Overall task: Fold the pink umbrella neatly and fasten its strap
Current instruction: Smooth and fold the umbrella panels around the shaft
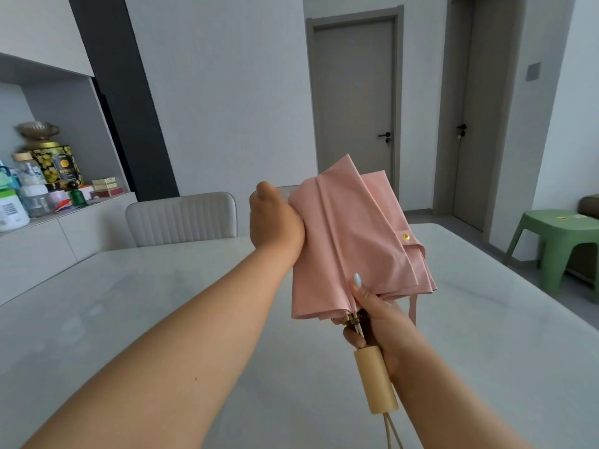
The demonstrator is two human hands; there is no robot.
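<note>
We see the right hand (pixel 377 322) clenched around the neck of the pink umbrella (pixel 353 244), just above its pale wooden handle (pixel 376 380), thumb laid up against the fabric. The left hand (pixel 275 222) presses flat-sided against the left edge of the collapsed canopy, fingers curled behind the cloth; we cannot tell how firmly they grasp it. The umbrella is held in the air above the table, tilted with its tip toward the far side of the room, its panels gathered in loose pleats. A gold snap (pixel 405 236) shows on the right edge of the canopy, and the strap (pixel 413 307) hangs loose below the hem on the right. A thin cord (pixel 390 432) trails from the bottom of the handle.

Beneath the hands we see a pale grey table (pixel 129 319) with a smooth, faintly mottled top, bare where it shows. At its far left edge stands a cream ribbed chair (pixel 181 218). Farther left, a low cabinet counter (pixel 64 218) carries a cluster of bottles and a black-and-gold tin (pixel 53 163). At the far wall we see two grey doors (pixel 353 102), both shut, with dark handles. A green plastic stool (pixel 557 238) sits on the floor at the far right.
</note>
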